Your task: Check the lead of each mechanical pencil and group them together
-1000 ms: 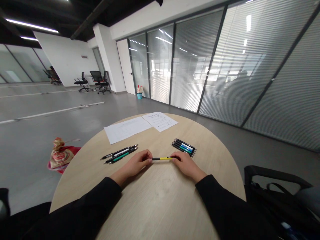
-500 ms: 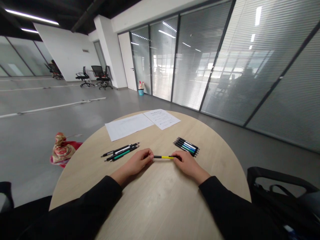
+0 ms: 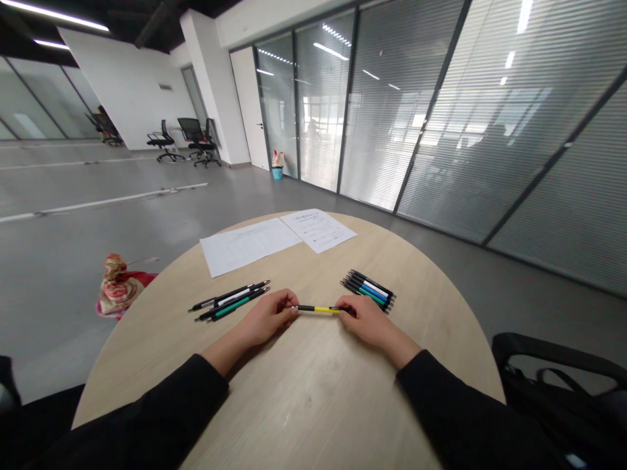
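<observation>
Left hand (image 3: 267,316): bare, fingers curled and closed on the left end of the pen, thumb side uppermost.

Right hand (image 3: 365,320): bare, fingers bent over and gripping the pen's right end.

Yellow-barrelled pen (image 3: 318,309): slim, straight, smooth-looking cylinder with black ends, held level between both sets of fingertips, just above the tabletop. Contact with the table cannot be told.

Left pen group (image 3: 230,300): loose row of slender black pens with white or green barrel sections, lying just beyond the left fingers, not touching them.

Right pen bundle (image 3: 367,290): tight, side-by-side cluster of black pens with white, blue and green barrel sections, just beyond the right fingers.

Round table (image 3: 313,405): pale wood-grain surface with a matte finish and a curved edge, under the hands and all pens.

Printed sheets (image 3: 247,245): two thin white papers, flat and edge to edge, well beyond the fingertips.

Black sleeves (image 3: 147,411): dark, soft-looking fabric, both cuffs resting near the wrists.

Printed plastic bag (image 3: 117,287): crumpled, glossy red-and-gold bundle on the grey floor, beyond the table edge, left of the left fingers.
</observation>
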`<action>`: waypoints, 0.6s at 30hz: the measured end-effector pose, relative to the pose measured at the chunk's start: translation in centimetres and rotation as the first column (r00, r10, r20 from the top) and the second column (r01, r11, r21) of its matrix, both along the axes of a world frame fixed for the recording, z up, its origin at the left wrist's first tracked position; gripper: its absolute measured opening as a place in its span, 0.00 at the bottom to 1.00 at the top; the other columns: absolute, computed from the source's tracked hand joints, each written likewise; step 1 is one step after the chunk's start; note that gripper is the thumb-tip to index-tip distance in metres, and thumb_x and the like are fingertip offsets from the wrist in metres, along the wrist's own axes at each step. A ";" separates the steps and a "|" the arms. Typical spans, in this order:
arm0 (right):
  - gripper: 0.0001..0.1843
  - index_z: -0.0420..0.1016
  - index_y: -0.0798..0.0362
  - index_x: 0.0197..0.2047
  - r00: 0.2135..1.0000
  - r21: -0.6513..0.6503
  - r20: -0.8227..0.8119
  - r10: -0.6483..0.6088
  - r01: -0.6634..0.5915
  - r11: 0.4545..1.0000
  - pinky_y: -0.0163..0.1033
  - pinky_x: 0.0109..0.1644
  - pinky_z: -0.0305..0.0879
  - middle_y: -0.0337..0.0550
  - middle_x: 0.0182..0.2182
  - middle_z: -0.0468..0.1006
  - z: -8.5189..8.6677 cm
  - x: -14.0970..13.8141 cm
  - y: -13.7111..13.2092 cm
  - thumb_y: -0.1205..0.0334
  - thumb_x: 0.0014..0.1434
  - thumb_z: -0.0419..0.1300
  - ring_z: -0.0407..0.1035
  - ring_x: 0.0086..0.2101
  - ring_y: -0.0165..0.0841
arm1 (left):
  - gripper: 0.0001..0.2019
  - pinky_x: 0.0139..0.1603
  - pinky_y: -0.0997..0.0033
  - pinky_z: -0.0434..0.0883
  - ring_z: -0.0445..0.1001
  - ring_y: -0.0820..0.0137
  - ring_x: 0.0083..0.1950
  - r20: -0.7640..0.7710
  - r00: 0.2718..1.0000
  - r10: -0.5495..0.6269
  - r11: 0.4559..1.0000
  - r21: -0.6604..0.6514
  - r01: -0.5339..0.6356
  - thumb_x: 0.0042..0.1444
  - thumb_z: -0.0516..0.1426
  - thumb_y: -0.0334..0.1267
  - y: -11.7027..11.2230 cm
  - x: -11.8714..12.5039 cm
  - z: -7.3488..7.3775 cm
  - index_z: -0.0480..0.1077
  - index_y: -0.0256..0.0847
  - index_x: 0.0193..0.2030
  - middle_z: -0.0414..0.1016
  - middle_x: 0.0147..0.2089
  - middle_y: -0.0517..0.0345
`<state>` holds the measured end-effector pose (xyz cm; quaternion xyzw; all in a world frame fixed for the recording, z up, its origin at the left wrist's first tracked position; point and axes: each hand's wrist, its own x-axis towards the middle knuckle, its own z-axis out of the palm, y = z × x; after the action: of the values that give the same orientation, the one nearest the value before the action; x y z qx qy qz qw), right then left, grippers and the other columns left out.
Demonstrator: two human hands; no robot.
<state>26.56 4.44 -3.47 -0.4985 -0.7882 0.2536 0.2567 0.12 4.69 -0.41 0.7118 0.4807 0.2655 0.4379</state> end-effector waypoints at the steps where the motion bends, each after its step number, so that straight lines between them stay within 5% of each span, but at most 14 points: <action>1: 0.11 0.82 0.52 0.41 1.000 -0.005 -0.011 0.001 -0.001 1.000 0.35 0.35 0.60 0.41 0.31 0.81 0.0 0.1 0.0 0.66 0.60 0.58 0.70 0.30 0.32 | 0.09 0.27 0.74 0.60 0.64 0.73 0.25 0.009 1.000 -0.002 1.000 -0.012 0.002 0.57 0.58 0.44 0.0 0.1 0.1 0.68 0.40 0.36 0.68 0.24 0.65; 9: 0.11 0.82 0.53 0.42 0.992 -0.036 -0.125 -0.021 0.017 0.999 0.35 0.35 0.60 0.42 0.33 0.81 -0.2 0.4 0.3 0.67 0.61 0.59 0.70 0.31 0.32 | 0.19 0.25 0.72 0.60 0.63 0.73 0.23 -0.021 1.000 -0.008 0.999 -0.042 0.007 0.63 0.53 0.53 0.3 0.3 0.6 0.67 0.39 0.30 0.68 0.23 0.62; 14: 0.10 0.81 0.53 0.43 0.989 -0.028 -0.145 -0.026 0.022 0.999 0.36 0.36 0.61 0.41 0.33 0.81 -0.3 0.4 0.3 0.67 0.61 0.59 0.70 0.31 0.32 | 0.11 0.29 0.74 0.60 0.64 0.73 0.27 0.000 1.000 -0.015 0.999 0.049 0.015 0.57 0.59 0.44 0.6 0.1 0.5 0.68 0.41 0.43 0.69 0.29 0.65; 18: 0.11 0.81 0.53 0.43 0.989 -0.018 -0.149 -0.019 0.016 1.000 0.36 0.38 0.62 0.41 0.34 0.81 -0.5 0.5 0.4 0.68 0.60 0.58 0.71 0.33 0.33 | 0.08 0.30 0.73 0.59 0.63 0.73 0.28 -0.043 0.999 -0.026 0.994 0.105 0.030 0.57 0.58 0.39 0.7 0.0 0.5 0.68 0.41 0.41 0.68 0.28 0.65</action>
<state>27.06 4.86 -3.94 -0.4872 -0.7602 0.2946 0.3129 0.14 5.41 0.09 0.7460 0.4650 0.2696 0.3932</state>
